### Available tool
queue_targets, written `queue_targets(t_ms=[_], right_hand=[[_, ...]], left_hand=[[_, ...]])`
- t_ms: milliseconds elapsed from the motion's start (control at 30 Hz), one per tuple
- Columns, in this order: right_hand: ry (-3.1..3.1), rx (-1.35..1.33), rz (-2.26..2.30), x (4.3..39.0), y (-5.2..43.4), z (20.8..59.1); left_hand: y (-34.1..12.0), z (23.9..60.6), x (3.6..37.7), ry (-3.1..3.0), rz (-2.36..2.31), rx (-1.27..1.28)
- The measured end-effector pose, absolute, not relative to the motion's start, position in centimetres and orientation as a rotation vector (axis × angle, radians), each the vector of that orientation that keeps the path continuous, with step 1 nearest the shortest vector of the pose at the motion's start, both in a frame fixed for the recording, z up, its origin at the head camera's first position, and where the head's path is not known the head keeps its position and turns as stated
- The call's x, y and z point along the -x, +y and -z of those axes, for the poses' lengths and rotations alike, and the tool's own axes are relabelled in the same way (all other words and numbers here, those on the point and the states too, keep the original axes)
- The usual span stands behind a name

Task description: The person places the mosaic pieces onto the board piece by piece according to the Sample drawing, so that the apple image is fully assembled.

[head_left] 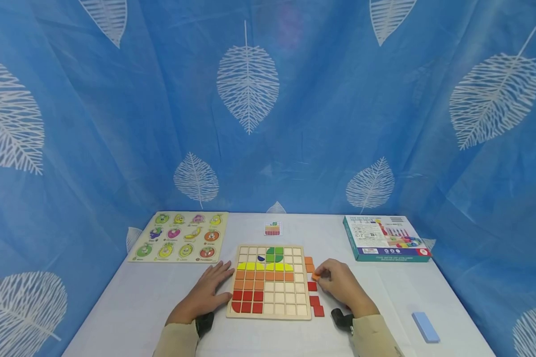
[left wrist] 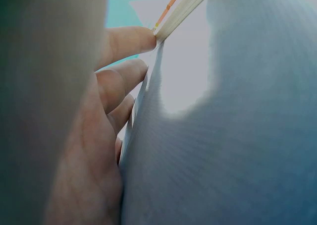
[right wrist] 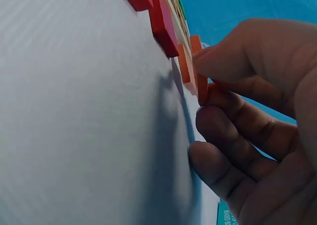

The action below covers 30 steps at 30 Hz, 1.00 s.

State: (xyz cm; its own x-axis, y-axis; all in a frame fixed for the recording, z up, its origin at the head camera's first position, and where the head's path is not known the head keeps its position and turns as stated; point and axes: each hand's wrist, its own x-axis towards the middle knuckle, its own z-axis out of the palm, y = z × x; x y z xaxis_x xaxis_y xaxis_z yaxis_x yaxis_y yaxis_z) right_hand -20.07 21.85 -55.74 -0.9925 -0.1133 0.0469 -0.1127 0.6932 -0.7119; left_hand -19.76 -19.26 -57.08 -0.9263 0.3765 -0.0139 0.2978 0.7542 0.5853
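Beside the puzzle board's (head_left: 269, 282) right edge, near the table's (head_left: 129, 302) front, the right hand (head_left: 339, 286) pinches an orange tile (right wrist: 202, 88); the board's empty squares lie just to its left. The left hand (head_left: 207, 290) rests flat, fingers spread, against the board's left edge.

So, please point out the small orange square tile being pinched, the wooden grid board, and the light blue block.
small orange square tile (right wrist: 202, 88), right wrist view, edge
wooden grid board (head_left: 300, 312), head view, bare corner
light blue block (head_left: 426, 327), head view, top
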Motion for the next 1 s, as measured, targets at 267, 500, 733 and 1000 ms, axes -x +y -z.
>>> queue_targets(t_ms=[267, 500, 733, 1000], right_hand=[[2.926, 0.303, 1.228, 19.6, 21.2, 54.6], [2.885, 0.481, 1.232, 19.1, 19.5, 54.0], [2.843, 0.690, 1.183, 18.7, 16.9, 53.6], [2.805, 0.805, 1.157, 18.6, 13.5, 53.7]], left_hand=[[-19.0, 56.8, 19.6, 2.835, -0.894, -0.530], [-18.9, 56.8, 19.5, 2.848, -0.894, -0.500], [-19.0, 56.6, 19.5, 2.836, -0.895, -0.506], [-19.0, 56.9, 19.6, 2.842, -0.882, -0.498]])
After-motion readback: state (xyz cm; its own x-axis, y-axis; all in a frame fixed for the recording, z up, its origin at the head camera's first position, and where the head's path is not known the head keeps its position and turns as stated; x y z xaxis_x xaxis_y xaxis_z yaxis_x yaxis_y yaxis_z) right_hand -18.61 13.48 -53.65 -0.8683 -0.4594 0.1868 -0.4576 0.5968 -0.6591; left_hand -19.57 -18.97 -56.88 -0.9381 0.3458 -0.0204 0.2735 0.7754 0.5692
